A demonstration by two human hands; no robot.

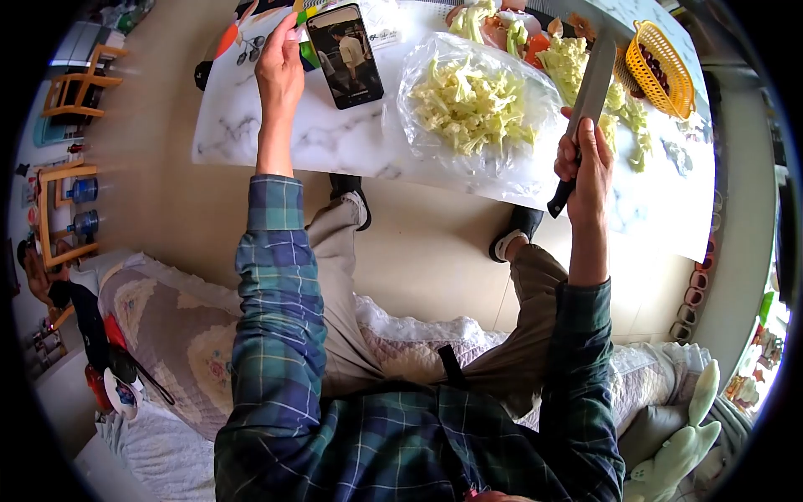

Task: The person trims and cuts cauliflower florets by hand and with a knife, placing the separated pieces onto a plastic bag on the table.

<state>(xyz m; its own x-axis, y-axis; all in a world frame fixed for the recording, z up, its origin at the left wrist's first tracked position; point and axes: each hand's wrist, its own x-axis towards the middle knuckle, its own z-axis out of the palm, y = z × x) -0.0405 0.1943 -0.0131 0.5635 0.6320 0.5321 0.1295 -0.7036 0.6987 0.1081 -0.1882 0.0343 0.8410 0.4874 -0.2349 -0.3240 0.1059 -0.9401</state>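
My right hand (pixel 588 167) is closed around the black handle of a large kitchen knife (pixel 595 82). Its broad blade points away from me over the table's right side. My left hand (pixel 280 71) is just left of a phone (pixel 345 57) with a picture on its screen. The fingers of that hand look stretched out, and nothing shows clearly in them. Between the two hands, cut cauliflower pieces (pixel 473 105) lie in a clear plastic bag (pixel 410 96). More cauliflower (pixel 565 63) lies beyond the blade, partly hidden by it.
A yellow basket (pixel 687 92) with dark red contents stands at the far right of the marble-patterned table (pixel 238 134). Colourful items lie behind the phone. My legs are under the table's near edge, and a quilted seat cover (pixel 427 335) is beneath me.
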